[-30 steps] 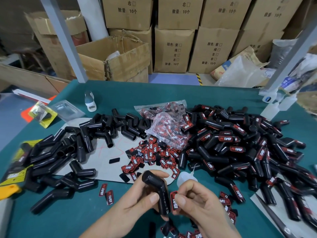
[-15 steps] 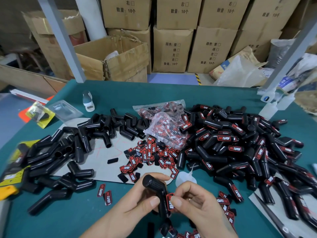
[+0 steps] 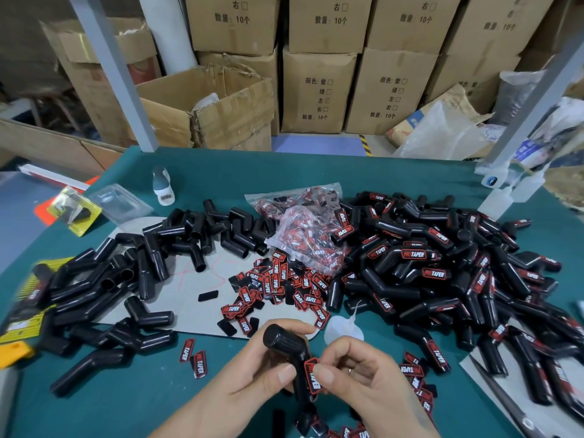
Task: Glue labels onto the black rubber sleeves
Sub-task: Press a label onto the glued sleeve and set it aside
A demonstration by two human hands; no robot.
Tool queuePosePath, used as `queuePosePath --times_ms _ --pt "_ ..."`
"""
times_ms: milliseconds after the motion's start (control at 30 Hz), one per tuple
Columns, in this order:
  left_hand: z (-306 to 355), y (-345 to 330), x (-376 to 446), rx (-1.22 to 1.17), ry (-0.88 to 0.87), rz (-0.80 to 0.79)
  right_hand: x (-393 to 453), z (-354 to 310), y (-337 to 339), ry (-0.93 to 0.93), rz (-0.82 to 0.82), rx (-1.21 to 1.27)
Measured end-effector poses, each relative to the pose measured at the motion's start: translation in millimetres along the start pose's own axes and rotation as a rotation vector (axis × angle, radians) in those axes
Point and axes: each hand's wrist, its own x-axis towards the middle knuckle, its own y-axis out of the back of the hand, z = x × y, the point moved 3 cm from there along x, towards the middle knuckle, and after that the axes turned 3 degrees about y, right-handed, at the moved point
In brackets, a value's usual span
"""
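Left hand [image 3: 252, 377] grips bent black sleeve [image 3: 292, 358] above the tabletop [image 3: 316, 172]; right hand [image 3: 363, 374] pinches label [image 3: 313, 376] against its lower leg: best press evenly end to end, square along the leg, before glue grabs.

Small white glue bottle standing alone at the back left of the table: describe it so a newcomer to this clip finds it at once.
Start at the green table and look past the heap of plain black rubber sleeves on its left half. Behind that heap, near the clear plastic blister tray, the small white glue bottle stands upright. Unlike the dark sleeves, it is pale, alone and labelled low down.
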Motion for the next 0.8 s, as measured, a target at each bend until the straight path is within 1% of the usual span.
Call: queuePosePath --times_ms 467,800 --pt "-0.2 -0.6 1.7 -0.01 -0.009 0.01 0.4 2.3 -0.7 0.012 0.022 0.003" --pt "1.2 -1.4 1.4 -0.002 -0.01 0.007 -0.3 3.6 -0.5 0.007 -0.003 -0.031"
